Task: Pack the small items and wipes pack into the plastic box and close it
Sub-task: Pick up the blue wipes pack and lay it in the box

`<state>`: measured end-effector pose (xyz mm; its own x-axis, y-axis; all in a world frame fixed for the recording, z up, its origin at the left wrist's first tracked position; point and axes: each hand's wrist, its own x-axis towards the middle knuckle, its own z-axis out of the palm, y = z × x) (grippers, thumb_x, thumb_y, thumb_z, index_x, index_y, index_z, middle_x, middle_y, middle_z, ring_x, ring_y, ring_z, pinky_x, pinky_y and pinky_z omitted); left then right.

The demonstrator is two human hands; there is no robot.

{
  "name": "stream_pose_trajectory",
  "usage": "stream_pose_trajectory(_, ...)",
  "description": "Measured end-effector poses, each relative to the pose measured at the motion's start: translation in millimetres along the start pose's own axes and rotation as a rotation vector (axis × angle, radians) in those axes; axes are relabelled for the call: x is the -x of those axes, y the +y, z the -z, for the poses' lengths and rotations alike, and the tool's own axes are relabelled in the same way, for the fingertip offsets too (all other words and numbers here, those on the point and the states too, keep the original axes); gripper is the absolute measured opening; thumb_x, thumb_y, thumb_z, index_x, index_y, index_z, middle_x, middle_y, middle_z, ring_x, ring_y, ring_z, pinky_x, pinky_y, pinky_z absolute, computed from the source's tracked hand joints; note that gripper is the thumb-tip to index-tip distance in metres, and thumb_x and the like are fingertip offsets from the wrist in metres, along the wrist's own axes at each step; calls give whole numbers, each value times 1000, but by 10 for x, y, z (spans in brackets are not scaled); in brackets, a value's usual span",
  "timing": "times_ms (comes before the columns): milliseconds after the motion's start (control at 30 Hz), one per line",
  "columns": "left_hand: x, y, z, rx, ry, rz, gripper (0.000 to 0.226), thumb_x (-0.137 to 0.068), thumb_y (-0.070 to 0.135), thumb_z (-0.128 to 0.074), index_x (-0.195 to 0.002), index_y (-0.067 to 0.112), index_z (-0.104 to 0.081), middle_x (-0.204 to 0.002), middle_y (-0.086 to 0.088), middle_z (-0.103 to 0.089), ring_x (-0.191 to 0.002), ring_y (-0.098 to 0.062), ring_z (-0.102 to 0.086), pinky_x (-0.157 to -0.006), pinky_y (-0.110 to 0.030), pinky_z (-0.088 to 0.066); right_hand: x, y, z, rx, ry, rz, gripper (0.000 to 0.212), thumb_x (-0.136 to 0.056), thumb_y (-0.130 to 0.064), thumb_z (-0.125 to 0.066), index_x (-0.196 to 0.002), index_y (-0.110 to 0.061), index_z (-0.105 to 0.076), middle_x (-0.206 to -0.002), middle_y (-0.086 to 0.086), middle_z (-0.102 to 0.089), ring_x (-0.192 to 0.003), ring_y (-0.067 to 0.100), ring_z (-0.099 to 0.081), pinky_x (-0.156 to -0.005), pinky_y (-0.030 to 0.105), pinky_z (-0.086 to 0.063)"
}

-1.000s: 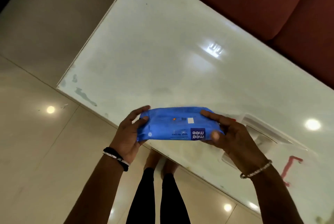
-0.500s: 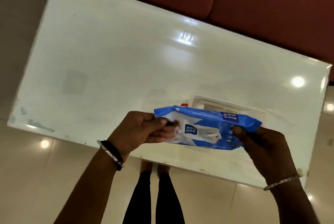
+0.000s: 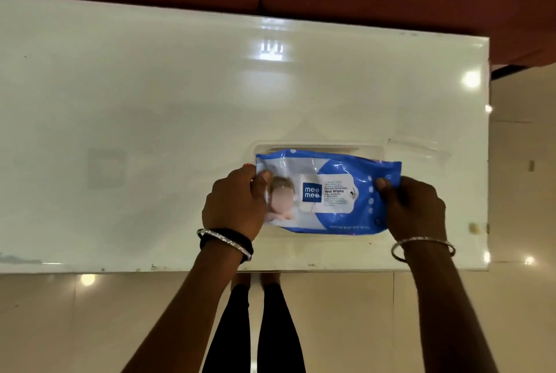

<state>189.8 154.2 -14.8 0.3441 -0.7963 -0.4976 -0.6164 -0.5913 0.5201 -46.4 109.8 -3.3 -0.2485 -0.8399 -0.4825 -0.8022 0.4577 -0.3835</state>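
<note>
i've got the wipes pack (image 3: pixel 328 192) pinched by its short ends, left hand (image 3: pixel 233 202) and right hand (image 3: pixel 413 207); its long axis runs between them, matching the plastic box (image 3: pixel 346 145) directly beneath.

Wipes pack (image 3: pixel 328 195), betw. both hands: logo "mee mee", nearer left hand (image 3: pixel 233 202). Label beside it reads "Wet Wipes"; other print too small.

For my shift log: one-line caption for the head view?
Both hands hold the wipes pack flat over the clear plastic box.
</note>
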Motion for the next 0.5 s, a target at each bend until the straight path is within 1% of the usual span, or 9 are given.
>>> stream_pose_trajectory(67,-8,82,-54,-110,21,5,31,-99,35,-39,-98,16,-63,-95,-8,-69,-88,-33,-63,-62,-31,-35,-69,-12,-109,21,56,-30,28,-96,-26,-55,-95,-2,-67,-86,18,-69,-91,43,-64,-69,33,-38)
stream_pose_trajectory(133,-30,120,-100,-230,17,29,33,-99,38,-36,-108,19,-62,-103,-7,-69,-94,-33,-63,-63,-31,-34,-122,-40,-191,73,77,-60,26,-96,-26,-54,-99,-3,-66,-98,20,-71,-97,42,-63,-70,31,-36)
stream_pose_trajectory(233,-46,120,-156,-342,-1,63,35,-98,41,-37,-112,20,-61,-108,-9,-68,-98,-35,-63,-63,-31,-35,-138,-95,-270,156,100,-93,26,-97,-26,-53,-99,-3,-65,-101,20,-70,-98,42,-62,-68,31,-33)
stream_pose_trajectory(333,-13,151,-178,-394,20,79,32,-98,40,-40,-112,17,-58,-104,-10,-67,-94,-34,-64,-61,-31,-35,-113,-138,-348,193,116,-87,26,-97,-27,-52,-104,-4,-62,-101,19,-70,-96,40,-64,-68,30,-33)
stream_pose_trajectory(433,49,213,-208,-397,80,84,28,-96,32,-49,-119,16,-49,-98,-6,-68,-83,-29,-65,-56,-30,-34,-108,-173,-387,200,117,-64,28,-99,-26,-49,-107,-2,-59,-101,20,-70,-95,40,-64,-69,30,-33)
stream_pose_trajectory(500,138,260,-251,-333,154,69,40,-92,25,-57,-128,17,-42,-93,-4,-69,-72,-27,-63,-53,-29,-34,-106,-193,-391,210,109,-48,27,-99,-23,-48,-111,-1,-57,-102,21,-69,-95,40,-64,-70,31,-33)
